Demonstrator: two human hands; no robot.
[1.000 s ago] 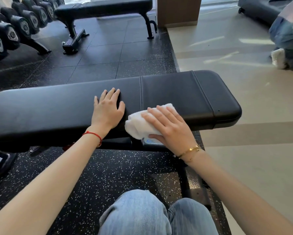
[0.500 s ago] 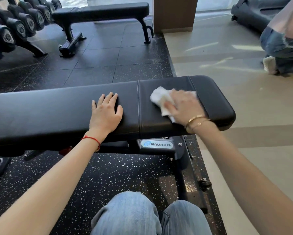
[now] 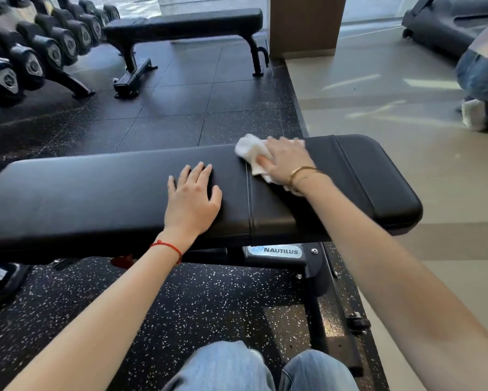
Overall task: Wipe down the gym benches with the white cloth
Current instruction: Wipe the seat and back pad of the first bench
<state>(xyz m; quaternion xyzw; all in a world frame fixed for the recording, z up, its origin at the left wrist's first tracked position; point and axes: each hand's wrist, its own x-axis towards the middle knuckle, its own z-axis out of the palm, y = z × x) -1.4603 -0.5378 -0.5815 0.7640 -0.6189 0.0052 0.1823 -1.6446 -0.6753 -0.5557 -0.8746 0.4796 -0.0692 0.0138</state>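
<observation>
Floor: black speckled rubber tiles (image 3: 180, 108) under the equipment, pale smooth flooring (image 3: 406, 165) to the right. Near counter (image 3: 96, 198), a black padded gym bench, ran across the view; frame plate below read NAUTILUS (image 3: 275, 251). Second bench (image 3: 186, 24) stood farther back, well apart. Dumbbell rack (image 3: 39, 49) at upper left, loaded with a row of dark dumbbells. Another person (image 3: 482, 77) crouched at the far right edge.

White cloth (image 3: 250, 150) lay on the near counter's pad, at its far edge beside the seam. Right hand (image 3: 282, 159) lay flat on the cloth, fingers extended, pressing it down. Left hand (image 3: 193, 198) rested palm-down on the pad, fingers spread, just left of the seam, not touching the cloth.
</observation>
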